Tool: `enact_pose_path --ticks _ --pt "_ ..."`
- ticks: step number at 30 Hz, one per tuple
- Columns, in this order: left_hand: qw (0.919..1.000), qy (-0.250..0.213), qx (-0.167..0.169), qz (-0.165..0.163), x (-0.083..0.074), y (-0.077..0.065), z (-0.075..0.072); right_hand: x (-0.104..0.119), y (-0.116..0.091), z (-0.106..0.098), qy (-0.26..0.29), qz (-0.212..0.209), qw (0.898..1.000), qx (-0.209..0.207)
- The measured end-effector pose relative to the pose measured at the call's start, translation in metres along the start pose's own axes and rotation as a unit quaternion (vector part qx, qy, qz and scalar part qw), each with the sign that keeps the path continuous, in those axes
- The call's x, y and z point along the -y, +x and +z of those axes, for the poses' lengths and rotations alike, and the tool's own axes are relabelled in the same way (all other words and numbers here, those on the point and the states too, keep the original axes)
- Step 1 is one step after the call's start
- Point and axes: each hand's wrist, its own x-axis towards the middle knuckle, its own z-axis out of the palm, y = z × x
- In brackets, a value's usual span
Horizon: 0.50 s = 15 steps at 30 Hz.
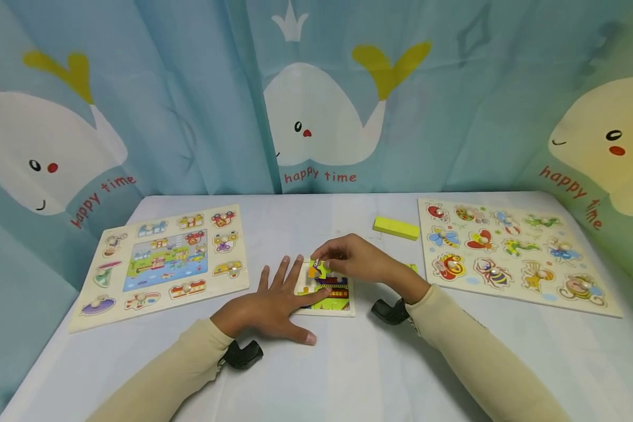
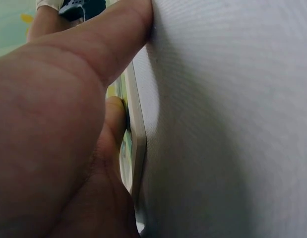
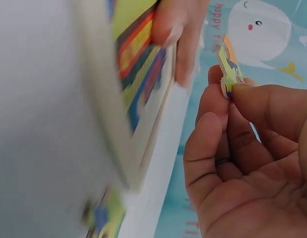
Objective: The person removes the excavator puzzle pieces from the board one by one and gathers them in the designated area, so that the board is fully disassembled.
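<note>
A small wooden jigsaw board (image 1: 352,300) lies at the middle of the table, partly filled with bright yellow, red and dark pieces. My left hand (image 1: 271,308) is spread flat, its forefinger across the puzzle and its thumb out on the tablecloth. Over the board's far part, my right hand (image 1: 356,259) pinches a jigsaw piece (image 3: 230,72) between thumb and fingers. That piece is green with orange and purple, and the right wrist view shows it raised off the board. A loose piece (image 3: 111,213) lies on the cloth beyond the board, mostly behind my right wrist in the head view.
A yellow-green block (image 1: 395,228) lies behind my right forearm. To the left is a pegged puzzle board (image 1: 242,258) with a harbour picture; to the right, a larger pegged board (image 1: 469,281) with insects. A whale-patterned curtain (image 1: 216,117) hangs along the table's back edge.
</note>
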Motion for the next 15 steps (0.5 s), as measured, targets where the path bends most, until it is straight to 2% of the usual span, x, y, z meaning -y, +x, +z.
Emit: enact_pose_path --ticks 6,15 --pt "1.0 -0.002 0.0 -0.007 -0.001 -0.001 0.003 -0.01 -0.014 -0.007 0.001 0.021 1.0 -0.005" --pt "0.9999 0.002 0.001 -0.01 -0.002 0.0 0.001 -0.017 -0.033 -0.019 -0.017 0.029 0.999 -0.01"
